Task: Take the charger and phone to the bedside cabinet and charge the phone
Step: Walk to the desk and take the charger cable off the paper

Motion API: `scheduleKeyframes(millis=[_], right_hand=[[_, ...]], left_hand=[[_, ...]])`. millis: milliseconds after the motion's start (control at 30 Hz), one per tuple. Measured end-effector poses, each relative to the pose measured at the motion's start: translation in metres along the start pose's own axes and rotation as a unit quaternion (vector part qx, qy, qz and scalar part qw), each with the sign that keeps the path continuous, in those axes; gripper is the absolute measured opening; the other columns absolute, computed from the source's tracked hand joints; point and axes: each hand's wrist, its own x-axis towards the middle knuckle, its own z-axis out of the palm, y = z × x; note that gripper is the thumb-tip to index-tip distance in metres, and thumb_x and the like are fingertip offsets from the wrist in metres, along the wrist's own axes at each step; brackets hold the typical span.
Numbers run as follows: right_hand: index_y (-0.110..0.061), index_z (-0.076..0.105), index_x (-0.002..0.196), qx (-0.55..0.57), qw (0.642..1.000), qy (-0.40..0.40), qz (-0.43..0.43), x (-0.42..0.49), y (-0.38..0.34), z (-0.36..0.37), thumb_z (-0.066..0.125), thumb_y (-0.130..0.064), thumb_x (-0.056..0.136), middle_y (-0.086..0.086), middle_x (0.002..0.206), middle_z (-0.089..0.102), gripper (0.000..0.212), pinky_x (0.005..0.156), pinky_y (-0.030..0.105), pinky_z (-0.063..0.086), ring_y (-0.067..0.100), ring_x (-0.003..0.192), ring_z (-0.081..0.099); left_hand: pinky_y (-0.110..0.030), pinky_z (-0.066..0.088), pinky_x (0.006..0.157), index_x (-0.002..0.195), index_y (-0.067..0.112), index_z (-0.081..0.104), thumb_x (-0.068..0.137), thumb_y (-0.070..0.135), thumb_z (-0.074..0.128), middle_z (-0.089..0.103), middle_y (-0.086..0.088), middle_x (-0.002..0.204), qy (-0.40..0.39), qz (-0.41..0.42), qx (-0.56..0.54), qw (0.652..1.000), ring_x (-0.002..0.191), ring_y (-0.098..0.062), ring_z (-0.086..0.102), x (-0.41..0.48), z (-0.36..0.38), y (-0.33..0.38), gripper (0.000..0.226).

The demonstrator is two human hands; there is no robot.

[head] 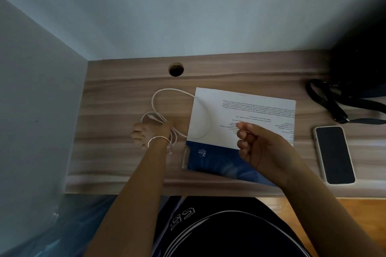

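A white charger cable [167,92] lies in loops on the wooden desk [108,94], partly over a printed sheet. My left hand [149,133] rests on the desk with its fingers closed around a bunch of the cable's loops; a connector end shows just above it. My right hand [259,146] hovers over the sheet, thumb and forefinger pinched on a strand of the same cable. The phone [334,153], dark screen up in a pale case, lies apart at the desk's right, untouched.
A white printed sheet [250,108] lies on a blue booklet [211,162] at the desk's middle. A black bag with straps [342,98] sits at the back right. A round cable hole [176,69] is near the wall. A side panel stands at the left.
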Motion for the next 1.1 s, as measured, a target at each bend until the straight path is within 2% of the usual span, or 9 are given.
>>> scheduleKeyframes(millis=[67,267,333,400,467,567,767,833,1100], right_hand=[[-0.015,0.074,0.080,-0.001,1.000,-0.002,0.000,0.000,0.001,-0.001,0.059,-0.022,0.077,-0.002,0.066,0.062,0.018,0.050,0.019,0.049,0.007,0.055,0.056],[-0.016,0.075,0.080,0.001,1.000,-0.004,0.004,-0.002,0.003,-0.004,0.059,-0.023,0.077,-0.002,0.066,0.062,0.018,0.051,0.018,0.049,0.007,0.055,0.056],[-0.015,0.075,0.082,0.003,1.000,-0.006,0.005,-0.002,0.003,-0.006,0.059,-0.022,0.077,-0.002,0.067,0.062,0.018,0.051,0.018,0.050,0.007,0.056,0.057],[-0.015,0.075,0.082,0.006,1.000,-0.008,0.006,-0.003,0.003,-0.008,0.059,-0.022,0.078,-0.002,0.067,0.063,0.018,0.051,0.019,0.050,0.007,0.056,0.057],[-0.015,0.075,0.082,0.007,1.000,-0.007,0.006,-0.003,0.004,-0.010,0.059,-0.022,0.078,-0.002,0.067,0.062,0.018,0.051,0.019,0.050,0.007,0.056,0.057],[-0.016,0.076,0.081,0.009,1.000,-0.006,0.007,-0.004,0.003,-0.011,0.058,-0.022,0.078,-0.002,0.067,0.062,0.019,0.051,0.018,0.050,0.007,0.056,0.057],[-0.015,0.075,0.080,0.006,1.000,-0.010,0.006,-0.005,0.000,-0.010,0.057,-0.021,0.078,-0.002,0.066,0.061,0.018,0.050,0.018,0.049,0.007,0.055,0.056],[-0.016,0.075,0.079,0.005,1.000,-0.009,0.005,-0.005,0.000,-0.010,0.058,-0.021,0.078,-0.002,0.066,0.061,0.018,0.050,0.018,0.049,0.007,0.054,0.056],[-0.015,0.074,0.083,0.002,1.000,-0.006,0.006,-0.005,0.004,-0.014,0.058,-0.021,0.080,-0.002,0.067,0.062,0.018,0.050,0.019,0.049,0.007,0.055,0.056]], left_hand=[[-0.044,0.036,0.101,0.128,-0.005,0.030,0.057,0.030,0.082,0.037,-0.023,0.135,0.019,0.045,0.019,0.999,0.124,-0.038,0.038,-0.003,-0.003,-0.004,0.094],[-0.047,0.039,0.097,0.118,-0.005,0.037,0.062,0.002,0.065,0.050,-0.028,0.122,0.044,0.164,0.077,0.982,0.109,-0.043,0.050,0.000,-0.004,-0.021,0.063],[-0.045,0.042,0.089,0.117,-0.004,0.038,0.061,-0.004,0.060,0.051,-0.029,0.120,0.054,0.207,0.078,0.974,0.106,-0.046,0.050,0.001,-0.005,-0.029,0.060],[-0.039,0.041,0.072,0.113,-0.004,0.040,0.060,-0.008,0.056,0.055,-0.029,0.112,0.058,0.232,0.068,0.969,0.097,-0.047,0.054,0.005,-0.008,-0.037,0.055],[-0.034,0.036,0.063,0.106,0.000,0.042,0.060,-0.008,0.056,0.060,-0.025,0.095,0.059,0.241,0.063,0.967,0.086,-0.046,0.058,0.008,-0.013,-0.041,0.049],[-0.033,0.037,0.061,0.100,0.003,0.045,0.060,-0.005,0.060,0.059,-0.019,0.077,0.055,0.233,0.041,0.970,0.078,-0.044,0.060,0.015,-0.020,-0.043,0.043],[-0.034,0.044,0.069,0.101,0.001,0.053,0.063,0.005,0.070,0.066,-0.023,0.092,0.020,0.216,0.022,0.976,0.085,-0.040,0.062,0.020,-0.025,-0.043,0.042],[-0.032,0.040,0.068,0.102,0.000,0.053,0.065,0.010,0.072,0.065,-0.021,0.094,-0.006,0.212,0.034,0.977,0.087,-0.038,0.062,0.020,-0.024,-0.042,0.043],[-0.030,0.040,0.063,0.089,0.005,0.053,0.060,0.016,0.076,0.057,-0.009,0.080,-0.031,0.227,0.059,0.972,0.071,-0.028,0.054,0.015,-0.021,-0.046,0.039]])
